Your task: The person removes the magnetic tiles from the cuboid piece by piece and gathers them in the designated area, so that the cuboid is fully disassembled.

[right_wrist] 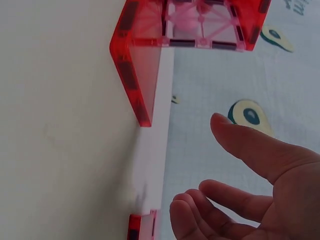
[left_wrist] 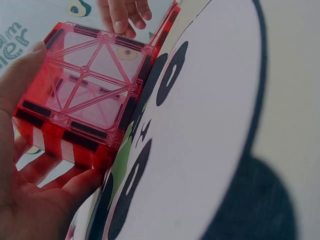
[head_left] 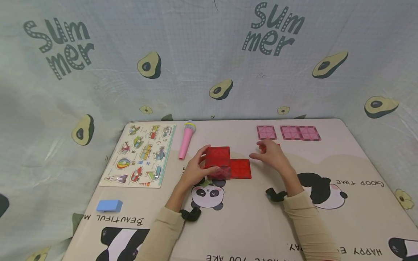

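Observation:
My left hand grips a box built from red see-through magnetic tiles, thumb on the near side and fingers round its left and far sides. One red magnetic tile lies flat against the box's right side. In the left wrist view, the box shows pink panels with dark magnets in its edges. My right hand hovers over another red tile, mostly hidden under it in the head view. From the right wrist, this hand has thumb and fingers apart, with that red tile beside the fingertips.
Pink magnetic tiles lie along the back right, with a single pink one beside them. A pink toy microphone and a picture puzzle board lie left of the box. Nearer the front left is a blue block.

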Motion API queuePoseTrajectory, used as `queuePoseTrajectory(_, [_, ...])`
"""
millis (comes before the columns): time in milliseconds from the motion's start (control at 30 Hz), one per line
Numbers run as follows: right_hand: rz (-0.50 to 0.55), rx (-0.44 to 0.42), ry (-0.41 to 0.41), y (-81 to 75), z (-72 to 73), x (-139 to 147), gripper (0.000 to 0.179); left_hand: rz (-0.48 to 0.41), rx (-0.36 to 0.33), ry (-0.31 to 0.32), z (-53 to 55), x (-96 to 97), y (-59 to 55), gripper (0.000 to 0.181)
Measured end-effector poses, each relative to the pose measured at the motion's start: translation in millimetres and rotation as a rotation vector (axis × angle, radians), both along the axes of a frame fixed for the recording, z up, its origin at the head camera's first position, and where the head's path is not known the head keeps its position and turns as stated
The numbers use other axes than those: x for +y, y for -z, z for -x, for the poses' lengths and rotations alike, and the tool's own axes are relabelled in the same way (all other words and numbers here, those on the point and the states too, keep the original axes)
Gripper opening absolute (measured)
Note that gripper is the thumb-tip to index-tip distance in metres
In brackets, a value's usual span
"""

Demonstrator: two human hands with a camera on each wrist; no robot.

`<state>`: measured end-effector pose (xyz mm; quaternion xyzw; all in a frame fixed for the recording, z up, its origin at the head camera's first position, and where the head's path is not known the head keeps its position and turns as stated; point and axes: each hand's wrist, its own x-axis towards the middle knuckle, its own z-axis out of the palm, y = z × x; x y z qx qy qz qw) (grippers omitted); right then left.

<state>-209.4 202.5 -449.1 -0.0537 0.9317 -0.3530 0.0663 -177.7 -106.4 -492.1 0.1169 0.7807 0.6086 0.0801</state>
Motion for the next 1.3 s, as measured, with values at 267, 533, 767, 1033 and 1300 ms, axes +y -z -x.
queuePoseTrajectory(267, [-0.016,-0.005,-0.082,1.6,-1.9,-12.6,0.064,0.002,0.002,-0.002,0.0,0.8,-1.4,0.087])
queuePoseTrajectory(533, [-0.039,-0.070,-0.126,2.3,-4.4,-23.8,0.066,0.008,-0.002,-0.006,-0.5,0.4,-1.1,0.087])
queuePoseTrajectory(767, [-0.049,-0.130,-0.164,4.2,-4.3,-28.8,0.071,-0.006,-0.008,0.000,0.0,0.3,-0.6,0.087])
queuePoseTrajectory(1033, [-0.075,-0.164,-0.212,7.4,-6.4,-31.2,0.068,0.000,-0.010,-0.003,-0.7,0.7,-1.7,0.087])
queuePoseTrajectory(1300, [-0.107,-0.162,-0.256,10.2,-8.1,-32.2,0.070,-0.001,-0.009,-0.003,-1.0,1.2,-1.4,0.087])
